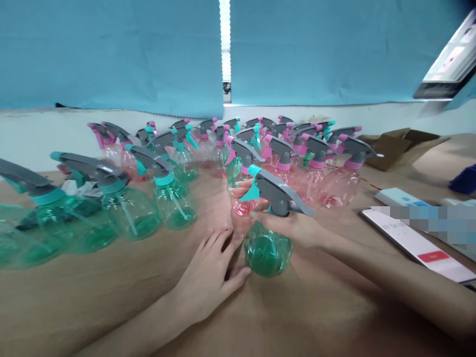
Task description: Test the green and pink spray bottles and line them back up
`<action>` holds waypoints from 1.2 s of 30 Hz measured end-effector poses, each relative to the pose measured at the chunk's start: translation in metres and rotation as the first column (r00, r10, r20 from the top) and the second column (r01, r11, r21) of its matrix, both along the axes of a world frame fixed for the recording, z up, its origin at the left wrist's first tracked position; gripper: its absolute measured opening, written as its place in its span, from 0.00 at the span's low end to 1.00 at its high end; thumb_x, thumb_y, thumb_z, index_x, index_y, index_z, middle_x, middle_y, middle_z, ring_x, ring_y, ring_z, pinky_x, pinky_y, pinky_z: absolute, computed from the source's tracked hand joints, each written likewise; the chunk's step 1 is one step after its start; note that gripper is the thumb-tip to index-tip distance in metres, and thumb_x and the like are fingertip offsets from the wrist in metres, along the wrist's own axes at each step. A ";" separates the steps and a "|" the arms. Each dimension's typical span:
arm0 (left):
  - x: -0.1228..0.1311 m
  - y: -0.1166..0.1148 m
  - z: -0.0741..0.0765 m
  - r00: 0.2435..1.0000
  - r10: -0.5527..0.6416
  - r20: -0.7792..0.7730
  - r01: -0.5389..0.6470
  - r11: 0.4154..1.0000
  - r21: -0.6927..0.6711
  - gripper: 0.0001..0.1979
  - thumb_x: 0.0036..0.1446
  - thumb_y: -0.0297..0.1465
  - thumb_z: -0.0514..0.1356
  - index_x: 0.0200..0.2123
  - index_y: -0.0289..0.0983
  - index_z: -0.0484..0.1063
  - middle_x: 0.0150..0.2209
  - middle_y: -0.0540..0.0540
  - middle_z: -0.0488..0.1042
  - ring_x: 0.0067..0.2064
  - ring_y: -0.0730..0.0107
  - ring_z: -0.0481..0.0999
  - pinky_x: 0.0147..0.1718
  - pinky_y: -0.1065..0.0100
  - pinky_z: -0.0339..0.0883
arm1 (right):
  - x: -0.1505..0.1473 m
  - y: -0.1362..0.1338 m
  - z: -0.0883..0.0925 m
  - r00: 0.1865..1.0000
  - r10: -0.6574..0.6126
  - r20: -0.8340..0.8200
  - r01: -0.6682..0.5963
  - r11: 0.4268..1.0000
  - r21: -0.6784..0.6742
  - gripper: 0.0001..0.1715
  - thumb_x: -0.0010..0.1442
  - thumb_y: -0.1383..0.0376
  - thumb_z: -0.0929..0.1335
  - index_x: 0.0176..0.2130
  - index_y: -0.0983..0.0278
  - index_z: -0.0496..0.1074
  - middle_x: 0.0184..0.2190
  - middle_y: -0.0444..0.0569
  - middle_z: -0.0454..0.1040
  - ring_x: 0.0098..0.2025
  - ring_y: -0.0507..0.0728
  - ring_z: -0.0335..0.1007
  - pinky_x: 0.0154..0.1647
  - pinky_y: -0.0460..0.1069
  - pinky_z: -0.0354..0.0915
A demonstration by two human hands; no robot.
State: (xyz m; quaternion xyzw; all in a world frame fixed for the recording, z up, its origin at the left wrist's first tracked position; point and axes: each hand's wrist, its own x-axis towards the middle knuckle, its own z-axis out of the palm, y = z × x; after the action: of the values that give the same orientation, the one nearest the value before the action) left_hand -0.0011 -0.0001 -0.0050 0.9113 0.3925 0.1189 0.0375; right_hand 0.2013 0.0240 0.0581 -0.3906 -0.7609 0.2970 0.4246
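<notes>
A green spray bottle [268,250] with a grey and turquoise trigger head stands upright in front of me. My right hand [280,223] is closed around its neck, just below the trigger. Flat on the tabletop, to the left of that bottle, lies my left hand [213,265] with fingers stretched out and thumb apart, its tip close to the bottle's base. Behind the held bottle is a pink spray bottle [243,208], partly covered by my right fingers. Several green spray bottles, one of them nearby [175,203], stand in a row on the left.
Several pink spray bottles [340,186] crowd the back and right of the wooden table [156,307]. A phone [412,238] lies at the right, near a white and blue box [401,197]. An open cardboard box [401,146] sits behind them. Blue curtains [111,54] hang at the back.
</notes>
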 end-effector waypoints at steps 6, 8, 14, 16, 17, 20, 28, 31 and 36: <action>0.001 0.000 0.001 1.000 0.001 0.000 -0.001 1.000 0.006 0.25 0.60 0.42 0.55 0.56 0.36 0.62 0.58 0.37 0.62 0.60 0.48 0.58 0.56 0.46 0.53 | -0.002 0.000 0.004 0.998 0.054 -0.040 -0.054 0.998 -0.010 0.22 0.51 0.67 0.63 0.47 0.58 0.70 0.32 0.44 0.75 0.34 0.56 0.72 0.37 0.53 0.67; 0.001 0.000 0.001 1.000 -0.005 -0.006 0.005 1.000 0.004 0.25 0.60 0.43 0.55 0.56 0.35 0.62 0.59 0.36 0.61 0.60 0.48 0.57 0.56 0.46 0.52 | -0.002 0.000 0.005 0.998 0.048 -0.027 -0.048 0.999 -0.007 0.23 0.51 0.67 0.63 0.48 0.58 0.69 0.30 0.44 0.75 0.34 0.56 0.71 0.38 0.53 0.67; 0.001 0.000 0.000 1.000 -0.004 -0.012 0.005 1.000 0.012 0.25 0.60 0.43 0.55 0.56 0.35 0.62 0.59 0.35 0.61 0.61 0.48 0.56 0.55 0.46 0.53 | -0.001 -0.002 0.004 0.999 -0.018 0.029 0.018 1.000 0.000 0.21 0.52 0.64 0.63 0.47 0.58 0.69 0.25 0.42 0.72 0.27 0.53 0.67 0.29 0.49 0.64; 0.000 0.000 0.000 1.000 -0.004 -0.011 0.004 1.000 0.012 0.24 0.60 0.43 0.55 0.56 0.35 0.63 0.59 0.36 0.61 0.61 0.48 0.57 0.55 0.46 0.53 | -0.001 -0.002 0.004 0.999 -0.021 0.025 0.020 1.000 0.008 0.22 0.51 0.64 0.63 0.47 0.58 0.69 0.26 0.42 0.71 0.26 0.53 0.66 0.28 0.49 0.63; 0.000 0.000 0.000 1.000 -0.004 -0.008 0.004 1.000 0.014 0.24 0.60 0.42 0.55 0.56 0.35 0.62 0.58 0.36 0.61 0.61 0.48 0.57 0.55 0.46 0.53 | -0.001 -0.002 0.005 0.999 -0.022 0.025 0.021 1.000 0.011 0.22 0.51 0.64 0.63 0.47 0.58 0.69 0.25 0.42 0.71 0.26 0.53 0.66 0.28 0.49 0.63; 0.000 -0.001 0.001 1.000 -0.010 0.001 0.010 1.000 0.014 0.25 0.61 0.43 0.54 0.56 0.36 0.61 0.58 0.36 0.62 0.60 0.49 0.57 0.56 0.46 0.52 | -0.001 -0.001 0.005 1.000 -0.018 0.023 0.018 1.000 0.003 0.23 0.51 0.64 0.63 0.48 0.58 0.69 0.26 0.43 0.72 0.26 0.53 0.66 0.27 0.49 0.63; 0.001 -0.001 0.002 1.000 -0.003 -0.008 0.003 1.000 -0.002 0.24 0.60 0.42 0.55 0.55 0.35 0.63 0.58 0.35 0.62 0.61 0.48 0.57 0.55 0.46 0.53 | -0.001 -0.002 0.003 1.000 -0.019 0.001 0.019 1.000 0.002 0.20 0.52 0.63 0.63 0.46 0.58 0.70 0.27 0.43 0.72 0.28 0.53 0.67 0.27 0.49 0.64; 0.002 -0.001 0.004 1.000 -0.004 0.007 0.004 1.000 -0.002 0.24 0.60 0.42 0.55 0.55 0.35 0.64 0.58 0.36 0.63 0.60 0.47 0.57 0.56 0.46 0.53 | -0.001 -0.001 0.002 1.000 -0.017 -0.012 0.017 1.000 0.005 0.17 0.52 0.64 0.64 0.43 0.59 0.71 0.27 0.43 0.72 0.30 0.54 0.69 0.30 0.49 0.66; 0.002 -0.001 0.005 1.000 0.006 0.001 -0.006 1.000 -0.013 0.24 0.60 0.42 0.55 0.55 0.34 0.65 0.58 0.35 0.62 0.60 0.47 0.57 0.55 0.46 0.54 | 0.002 -0.002 0.000 0.998 -0.032 -0.047 0.029 0.997 -0.068 0.06 0.52 0.64 0.66 0.33 0.60 0.70 0.29 0.43 0.73 0.31 0.53 0.69 0.32 0.49 0.67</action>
State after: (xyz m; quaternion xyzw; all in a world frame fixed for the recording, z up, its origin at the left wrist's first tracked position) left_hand 0.0004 -0.0016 -0.0002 0.9097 0.3961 0.1168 0.0434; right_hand 0.2036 0.0222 0.0583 -0.4089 -0.7340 0.3252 0.4340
